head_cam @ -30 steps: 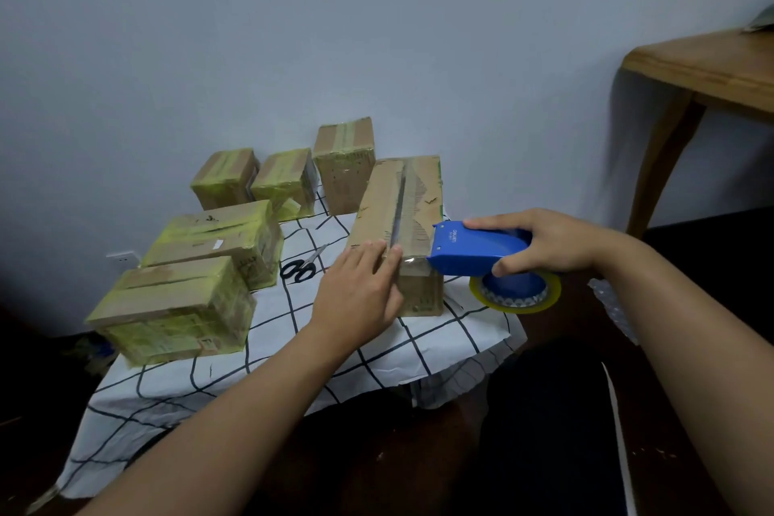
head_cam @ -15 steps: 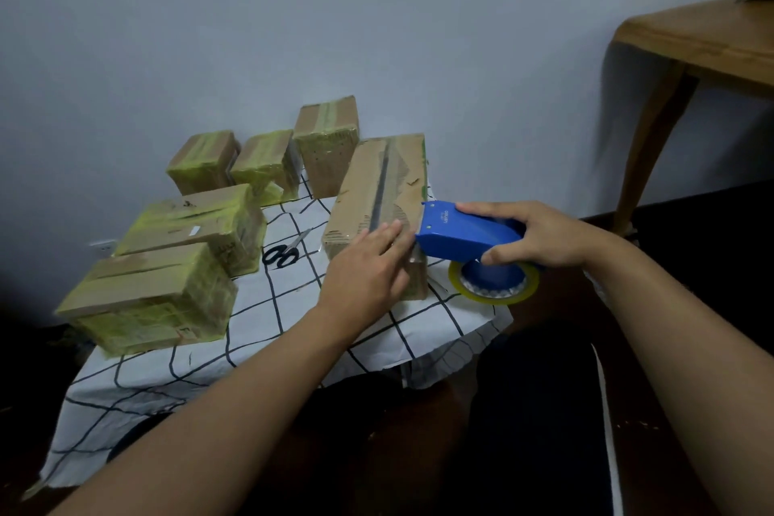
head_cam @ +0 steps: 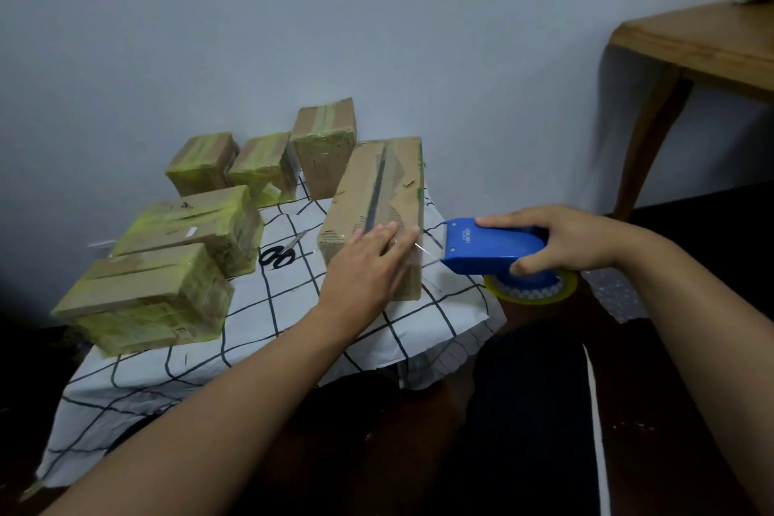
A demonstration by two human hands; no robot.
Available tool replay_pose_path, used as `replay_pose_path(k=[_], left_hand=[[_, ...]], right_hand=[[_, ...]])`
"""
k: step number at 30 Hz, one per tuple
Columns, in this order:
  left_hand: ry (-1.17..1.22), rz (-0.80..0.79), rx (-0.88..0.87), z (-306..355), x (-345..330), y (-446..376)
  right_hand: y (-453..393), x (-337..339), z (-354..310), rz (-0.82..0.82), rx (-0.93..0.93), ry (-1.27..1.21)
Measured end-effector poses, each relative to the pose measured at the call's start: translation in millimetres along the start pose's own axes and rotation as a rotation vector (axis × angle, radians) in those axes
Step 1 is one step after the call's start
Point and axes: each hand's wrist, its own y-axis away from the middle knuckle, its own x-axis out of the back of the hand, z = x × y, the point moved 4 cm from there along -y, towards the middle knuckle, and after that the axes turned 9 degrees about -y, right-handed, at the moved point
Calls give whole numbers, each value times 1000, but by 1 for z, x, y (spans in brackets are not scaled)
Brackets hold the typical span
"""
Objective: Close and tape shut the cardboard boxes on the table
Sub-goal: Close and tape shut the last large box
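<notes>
Six cardboard boxes are counted on the bench [head_cam: 293,331], which is covered by a white grid-patterned cloth. Five are wrapped in yellowish tape: two at near left [head_cam: 146,297] [head_cam: 197,226] and three at the far side [head_cam: 201,163] [head_cam: 261,163] [head_cam: 324,147]. The sixth, a long box [head_cam: 377,201], lies at right with a dark gap along its top seam. One pair of scissors [head_cam: 280,251] lies between the boxes.

The left hand [head_cam: 364,264] is laid flat, fingers straight, on the near end of the long box. The right hand [head_cam: 574,237] is wrapped round one blue tape dispenser [head_cam: 490,247].

Compared with half a second ago, the dispenser has been drawn away rightward from the box; a clear strip of tape now spans the gap. Box contents cannot be seen.
</notes>
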Motion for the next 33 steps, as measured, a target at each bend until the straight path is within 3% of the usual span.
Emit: replay_pose_path(k=[7, 15, 19, 21, 24, 30, 33], left_hand=[[-42, -15, -18, 2, 0, 1], [-38, -53, -29, 0, -1, 0], [-7, -87, -25, -4, 4, 0], [32, -116, -23, -4, 5, -1], [63, -115, 22, -1, 10, -6], [145, -259, 107, -7, 20, -14], [128, -309, 73, -5, 26, -16]], right_hand=[[-7, 1, -32, -51, 15, 393], [-27, -4, -57, -149, -77, 467], [-31, -14, -51, -246, -226, 696], [-26, -19, -35, -270, -272, 614], [-16, -5, -28, -123, -219, 475], [-18, 19, -31, 438, -102, 101], [-28, 16, -43, 638, -24, -115]])
